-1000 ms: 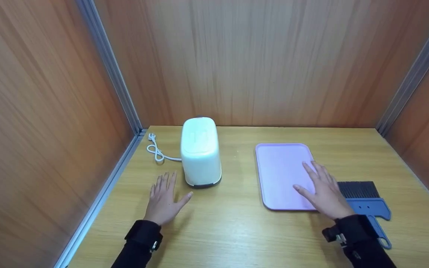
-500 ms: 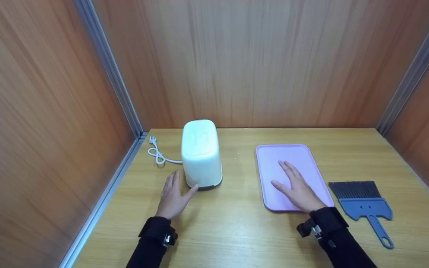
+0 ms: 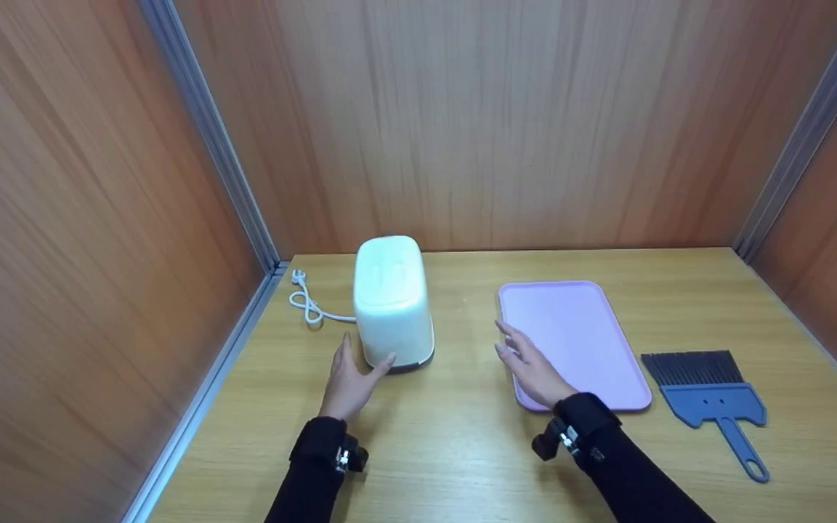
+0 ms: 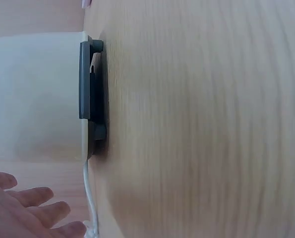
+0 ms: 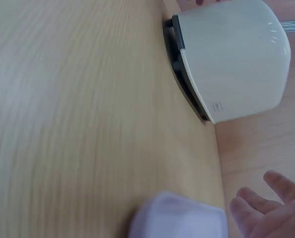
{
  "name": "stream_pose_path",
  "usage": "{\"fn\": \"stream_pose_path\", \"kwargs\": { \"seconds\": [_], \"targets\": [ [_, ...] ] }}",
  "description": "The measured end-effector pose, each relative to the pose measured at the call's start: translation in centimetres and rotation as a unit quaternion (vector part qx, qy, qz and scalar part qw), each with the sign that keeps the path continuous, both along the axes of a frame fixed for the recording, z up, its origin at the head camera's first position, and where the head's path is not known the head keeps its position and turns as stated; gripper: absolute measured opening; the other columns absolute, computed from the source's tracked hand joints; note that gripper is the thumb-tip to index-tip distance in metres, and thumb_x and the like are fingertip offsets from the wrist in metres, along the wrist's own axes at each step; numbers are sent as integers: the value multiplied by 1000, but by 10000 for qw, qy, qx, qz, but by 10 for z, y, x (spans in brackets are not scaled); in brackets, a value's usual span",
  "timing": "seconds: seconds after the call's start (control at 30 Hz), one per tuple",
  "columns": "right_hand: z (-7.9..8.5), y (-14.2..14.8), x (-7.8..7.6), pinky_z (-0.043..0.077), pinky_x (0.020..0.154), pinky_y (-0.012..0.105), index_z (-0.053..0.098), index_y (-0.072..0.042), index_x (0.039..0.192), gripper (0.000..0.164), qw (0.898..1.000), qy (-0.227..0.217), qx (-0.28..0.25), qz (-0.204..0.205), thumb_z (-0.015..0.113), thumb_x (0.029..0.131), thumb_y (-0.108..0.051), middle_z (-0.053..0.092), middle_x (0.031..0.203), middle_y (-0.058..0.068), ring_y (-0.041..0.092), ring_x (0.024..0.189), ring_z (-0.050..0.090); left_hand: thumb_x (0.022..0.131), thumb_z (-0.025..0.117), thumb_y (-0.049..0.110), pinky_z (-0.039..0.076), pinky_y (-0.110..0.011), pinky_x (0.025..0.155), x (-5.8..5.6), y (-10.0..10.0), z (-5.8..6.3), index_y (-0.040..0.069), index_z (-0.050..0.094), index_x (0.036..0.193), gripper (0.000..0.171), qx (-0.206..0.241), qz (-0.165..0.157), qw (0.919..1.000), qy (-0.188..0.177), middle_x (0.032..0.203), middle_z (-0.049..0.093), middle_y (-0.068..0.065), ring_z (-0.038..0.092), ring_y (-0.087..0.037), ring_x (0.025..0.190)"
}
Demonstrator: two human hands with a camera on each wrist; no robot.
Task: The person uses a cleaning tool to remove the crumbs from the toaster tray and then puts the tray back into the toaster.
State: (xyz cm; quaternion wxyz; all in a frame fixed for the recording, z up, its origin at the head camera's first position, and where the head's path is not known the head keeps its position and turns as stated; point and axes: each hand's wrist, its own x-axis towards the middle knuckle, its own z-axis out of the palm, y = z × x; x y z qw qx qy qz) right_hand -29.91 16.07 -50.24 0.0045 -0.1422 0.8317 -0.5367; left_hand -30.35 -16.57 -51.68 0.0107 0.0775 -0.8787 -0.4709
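A white toaster (image 3: 391, 309) with a smooth covered top and dark base stands left of the middle of the wooden table. My left hand (image 3: 349, 381) is at its near left corner, fingers spread, the thumb overlapping its lower front in the head view. In the left wrist view, the fingers (image 4: 49, 213) show apart below the toaster's side. My right hand (image 3: 535, 367) hovers over the left edge of a light purple tray (image 3: 589, 327), fingers loosely extended and holding nothing. The right wrist view has the toaster (image 5: 236, 59) beyond this hand's fingers.
A white cord with a plug (image 3: 306, 301) lies looped to the toaster's left. At the right, a blue hand brush (image 3: 713, 399) with dark bristles lies flat beside the tray. Wood-grain panels (image 3: 491, 123) enclose the table at the back and sides.
My right hand has swept left across the tray, uncovering the brush. My left hand has shifted slightly right, closer to the toaster. The toaster, tray and brush have stayed put.
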Motion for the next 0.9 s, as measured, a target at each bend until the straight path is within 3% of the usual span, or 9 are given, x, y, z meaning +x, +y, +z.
{"fn": "stream_pose_path", "kwargs": {
  "seconds": [0.17,0.27,0.43,0.57,0.63,0.73,0.8,0.9],
  "targets": [
    [1,-14,-17,23,118,54,28,-12,155,53,9941,-692,-825,-128,39,108,-34,29,158,18,39,145,25,83,42,83,7,-57,120,-8,3,3,17,-2,159,110,1033,-2,9939,-377,164,1,-17,3,-37,150],
    [5,-23,-24,23,118,55,26,-16,156,57,9893,-1027,-1030,-123,37,107,-42,26,160,15,39,145,25,86,30,84,4,-57,121,-13,5,5,17,-4,158,104,1461,-57,9881,-475,165,-2,-14,0,-35,150],
    [7,-39,-32,21,119,55,20,-19,158,70,9820,-1448,-1209,13,39,102,-56,20,162,14,39,146,24,87,26,84,1,-54,121,-23,9,7,15,-6,158,104,1828,-72,9819,-496,165,-4,-11,-4,-31,151],
    [3,-55,-38,20,120,53,17,-14,158,68,9721,-1604,-1708,112,38,104,-50,17,162,18,40,146,21,89,24,81,0,-52,122,-26,11,6,12,-7,158,102,2019,-90,9788,-337,165,-4,-12,-5,-31,151],
    [-2,-63,-40,17,120,56,12,-11,158,66,9623,-1741,-2071,266,35,106,-45,12,162,21,44,146,16,92,22,78,-1,-52,122,-26,10,5,10,-6,157,99,2103,-87,9773,-242,165,-4,-13,-5,-32,150],
    [-11,-75,-42,10,120,58,5,-11,158,65,9374,-2107,-2738,448,31,107,-42,4,163,22,48,146,7,95,20,73,-3,-51,122,-25,5,3,6,-5,157,94,2285,-142,9734,-76,165,-4,-15,-6,-33,150],
    [-17,-80,-42,7,120,58,1,-12,158,67,9183,-2303,-3188,461,30,107,-44,1,162,23,49,146,3,97,18,71,-5,-51,121,-26,3,2,8,-3,157,90,2495,-242,9681,-80,165,-5,-14,-8,-31,150],
    [-23,-83,-42,7,121,55,1,-14,159,68,9019,-2416,-3563,353,29,106,-48,1,163,22,47,147,3,99,15,66,-7,-52,121,-26,6,6,11,0,158,82,2760,-415,9602,-58,165,-5,-12,-10,-29,150]
  ]
}}
